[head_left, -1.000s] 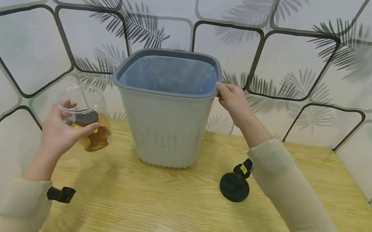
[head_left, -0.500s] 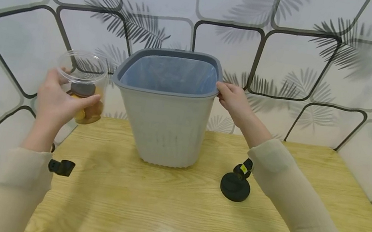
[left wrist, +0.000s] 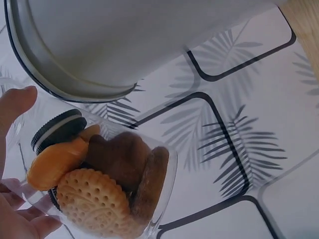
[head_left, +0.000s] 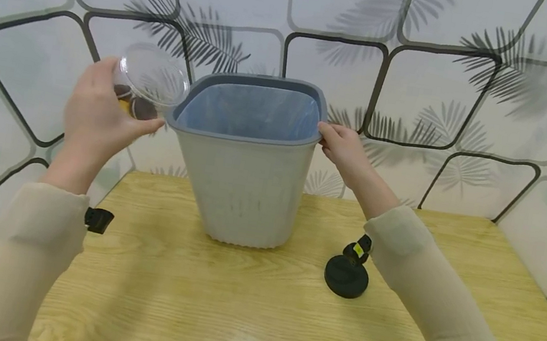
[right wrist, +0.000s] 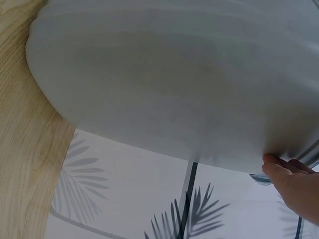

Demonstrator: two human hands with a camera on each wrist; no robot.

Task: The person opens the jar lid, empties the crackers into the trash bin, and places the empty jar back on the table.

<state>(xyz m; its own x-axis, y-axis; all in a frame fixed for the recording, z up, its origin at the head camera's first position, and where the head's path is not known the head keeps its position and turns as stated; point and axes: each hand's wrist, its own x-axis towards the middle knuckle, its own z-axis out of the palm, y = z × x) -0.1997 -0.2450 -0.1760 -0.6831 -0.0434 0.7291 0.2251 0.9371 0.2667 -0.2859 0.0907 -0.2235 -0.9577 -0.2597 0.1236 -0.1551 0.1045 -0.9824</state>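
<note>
My left hand (head_left: 100,113) grips a clear plastic cup (head_left: 156,73) around its side, thumb toward the bin. The cup is raised and tilted, its open mouth close to the bin's left rim. In the left wrist view it holds a dark sandwich cookie (left wrist: 59,130), a round pale biscuit (left wrist: 92,201), a smooth orange piece (left wrist: 56,164) and brown pieces (left wrist: 119,155). A light grey trash bin (head_left: 243,189) with a blue-grey rim and blue inside stands upright on the table. My right hand (head_left: 346,151) holds its right rim, thumb on top.
A black round-based stand (head_left: 346,274) sits on the wooden table (head_left: 209,303), right of the bin and beside my right sleeve. Behind the table rises a wall (head_left: 343,2) covered with leaf and line patterns. A black wrist mount (head_left: 98,220) juts from my left cuff.
My left hand has lifted the cup from low beside the bin to rim height and tipped it toward the bin. My right hand has stayed on the rim.
</note>
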